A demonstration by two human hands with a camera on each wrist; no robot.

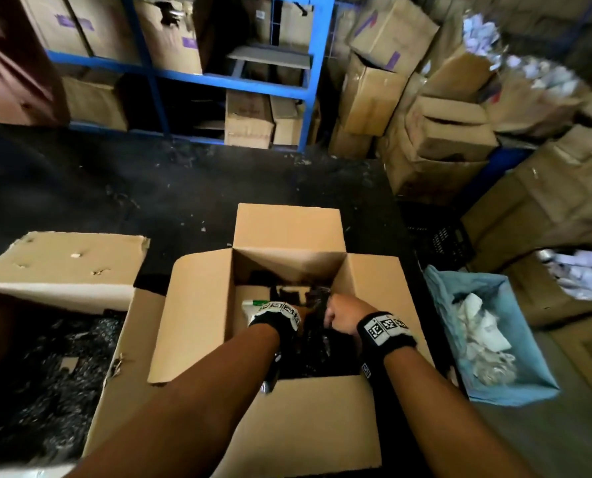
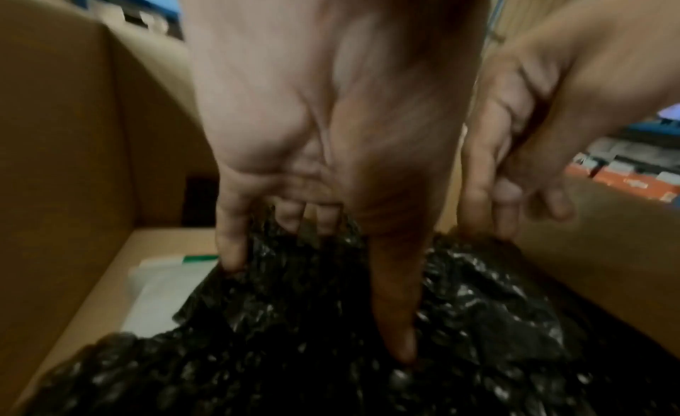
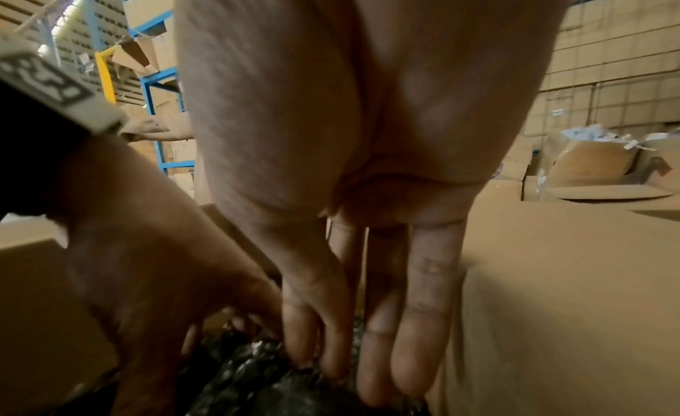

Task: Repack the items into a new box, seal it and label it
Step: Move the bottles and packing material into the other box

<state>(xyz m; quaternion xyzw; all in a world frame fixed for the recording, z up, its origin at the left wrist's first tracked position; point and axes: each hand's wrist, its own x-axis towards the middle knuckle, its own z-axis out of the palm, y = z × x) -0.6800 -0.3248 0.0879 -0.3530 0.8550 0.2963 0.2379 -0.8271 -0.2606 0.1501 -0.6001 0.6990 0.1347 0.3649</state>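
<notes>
An open new cardboard box (image 1: 198, 305) stands on the floor in front of me, all flaps spread. Both hands reach down into it. A black bubble-wrapped bundle (image 1: 322, 353) (image 2: 331, 349) fills its right side. My left hand (image 1: 305, 313) (image 2: 316, 306) grips the bundle's top edge, thumb on the near side and fingers behind it. My right hand (image 1: 339, 313) (image 3: 331, 373) pinches the same wrap (image 3: 265, 390) next to the box's right wall. A white packet (image 1: 253, 303) (image 2: 165, 291) with a green stripe lies on the box floor at the left.
At the left stands a worn open box (image 1: 63, 263) holding more black wrapped items (image 1: 53, 374). To the right is a blue bin (image 1: 515, 391) of white scraps, with a black crate (image 1: 446, 241) behind it. Blue shelving (image 1: 315, 81) and stacked cartons line the back.
</notes>
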